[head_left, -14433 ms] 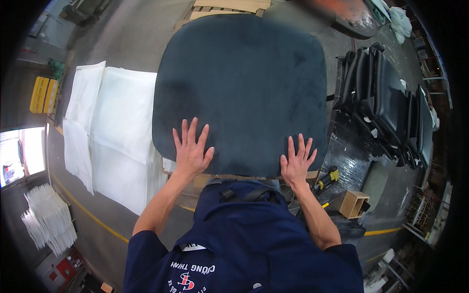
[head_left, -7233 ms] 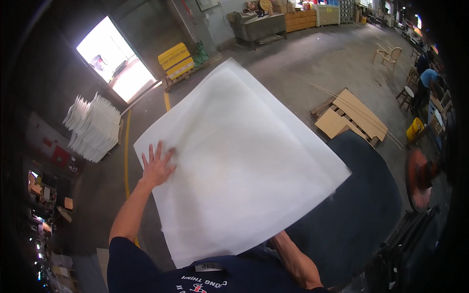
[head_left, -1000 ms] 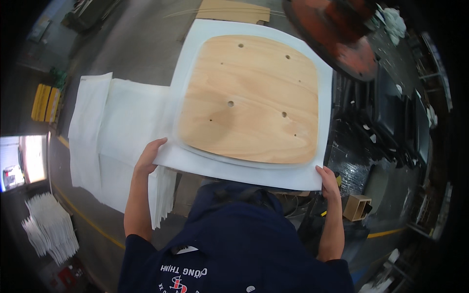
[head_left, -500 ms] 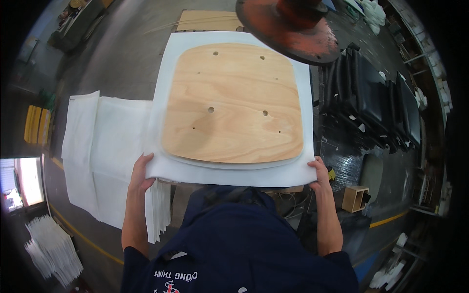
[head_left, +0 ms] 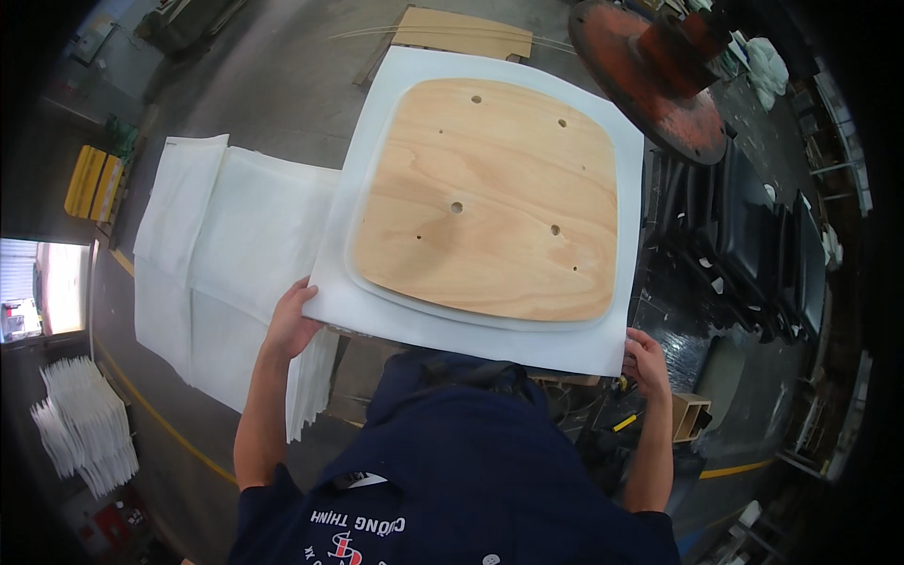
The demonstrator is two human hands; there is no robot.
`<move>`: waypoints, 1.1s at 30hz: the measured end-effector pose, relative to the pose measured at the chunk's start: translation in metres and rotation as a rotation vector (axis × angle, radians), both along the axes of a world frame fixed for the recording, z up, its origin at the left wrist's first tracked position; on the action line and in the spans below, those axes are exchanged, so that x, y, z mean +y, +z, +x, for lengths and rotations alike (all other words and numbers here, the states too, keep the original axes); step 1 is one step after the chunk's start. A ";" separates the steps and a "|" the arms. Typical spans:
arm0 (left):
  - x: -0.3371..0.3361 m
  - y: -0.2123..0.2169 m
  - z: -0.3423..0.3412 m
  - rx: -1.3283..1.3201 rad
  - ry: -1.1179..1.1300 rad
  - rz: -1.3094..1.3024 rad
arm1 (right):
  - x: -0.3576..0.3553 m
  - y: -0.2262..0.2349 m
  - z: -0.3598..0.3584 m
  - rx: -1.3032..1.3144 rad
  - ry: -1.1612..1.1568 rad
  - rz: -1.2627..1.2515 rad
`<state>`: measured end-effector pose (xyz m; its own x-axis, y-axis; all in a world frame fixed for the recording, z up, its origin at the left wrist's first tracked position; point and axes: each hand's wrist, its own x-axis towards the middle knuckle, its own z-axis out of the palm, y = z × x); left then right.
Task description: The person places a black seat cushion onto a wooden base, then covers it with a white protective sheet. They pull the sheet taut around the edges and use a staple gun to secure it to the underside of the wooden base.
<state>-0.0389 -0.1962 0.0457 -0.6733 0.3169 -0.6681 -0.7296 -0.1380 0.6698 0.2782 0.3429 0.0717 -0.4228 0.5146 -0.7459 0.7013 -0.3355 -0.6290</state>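
Observation:
A plywood board (head_left: 508, 202) with rounded corners and several drilled holes lies flat on a white foam-like sheet (head_left: 363, 306). Between them, a pale rim of a second white layer (head_left: 428, 309) follows the board's outline. At the sheet's near left corner, my left hand (head_left: 294, 322) pinches the edge, thumb on top. My right hand (head_left: 646, 365) is closed on the near right corner, its fingers partly curled at the edge. Neither hand touches the board.
A stack of white sheets (head_left: 250, 202) spreads out on the left. Above the board's far right hangs a worn red metal disc (head_left: 650, 85). Black padded pieces (head_left: 753, 226) are piled at the right, with a yellow-handled tool (head_left: 625, 422) and small wooden box (head_left: 690, 417) nearer me.
My view has turned, so the board and sheet appear tilted and farther right. The sheet's near edge, bowed before, now looks straighter. Both hands remain at its near corners.

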 end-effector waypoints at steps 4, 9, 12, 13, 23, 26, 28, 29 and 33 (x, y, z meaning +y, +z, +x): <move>0.004 -0.005 0.005 -0.083 -0.097 0.030 | 0.024 -0.019 -0.011 -0.060 0.060 0.180; 0.006 -0.005 -0.003 0.028 -0.051 -0.048 | 0.035 -0.033 -0.030 -0.001 0.102 0.318; 0.008 -0.007 -0.001 -0.076 -0.016 -0.028 | 0.036 -0.036 -0.028 -0.034 0.236 0.378; 0.009 -0.006 0.001 -0.089 -0.024 -0.033 | 0.036 -0.036 -0.024 -0.047 0.242 0.376; -0.021 -0.008 0.011 -0.027 -0.128 -0.125 | 0.041 -0.006 -0.012 -0.259 0.389 0.322; -0.042 -0.032 -0.024 0.121 -0.083 -0.438 | 0.066 -0.014 -0.019 -0.256 0.445 0.489; -0.023 -0.031 -0.053 0.236 -0.059 -0.425 | 0.082 -0.020 -0.036 -0.126 0.390 0.718; -0.011 -0.029 -0.070 0.289 -0.041 -0.422 | 0.090 -0.021 -0.051 -0.120 0.349 0.728; 0.051 -0.030 -0.124 0.474 -0.111 -0.530 | 0.106 -0.035 -0.118 -0.032 0.255 0.806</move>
<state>-0.1628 -0.1448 0.0154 -0.9116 0.1144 -0.3949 -0.3345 0.3520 0.8742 0.1597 0.4485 0.0371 -0.5832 0.7860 -0.2052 0.7162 0.3782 -0.5865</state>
